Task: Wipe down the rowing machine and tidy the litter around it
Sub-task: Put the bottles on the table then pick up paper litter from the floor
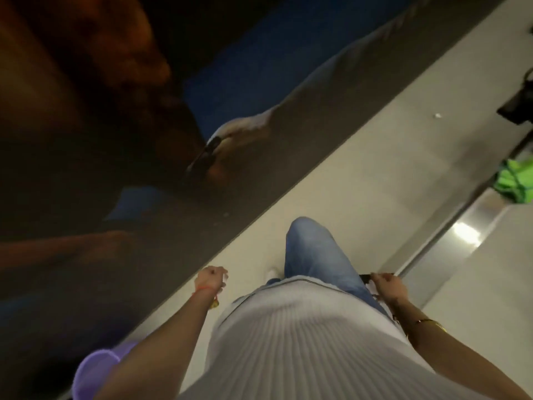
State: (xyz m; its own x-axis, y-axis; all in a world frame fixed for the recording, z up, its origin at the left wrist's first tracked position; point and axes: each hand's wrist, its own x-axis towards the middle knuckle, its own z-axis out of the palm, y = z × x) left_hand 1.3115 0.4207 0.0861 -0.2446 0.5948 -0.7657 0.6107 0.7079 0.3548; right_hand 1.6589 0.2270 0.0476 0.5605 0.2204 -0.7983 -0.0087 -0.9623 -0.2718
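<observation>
The rowing machine's metal rail [461,235] runs diagonally across the pale floor at the right, with black parts [517,106] at its far end. A bright green cloth [516,180] lies on the rail. A small white scrap of litter [438,115] sits on the floor beyond it. My left hand [212,280] hangs at my side with its fingers curled into a fist, and nothing shows in it. My right hand [388,287] grips a small dark object [365,277], too blurred to name. Both hands are well away from the rail and the cloth.
A dark wall with a blue and brown mural [144,111] fills the left side, its base cutting diagonally across the floor. A purple container [95,368] stands by the wall at the bottom left. My leg in jeans [314,249] steps forward on the floor.
</observation>
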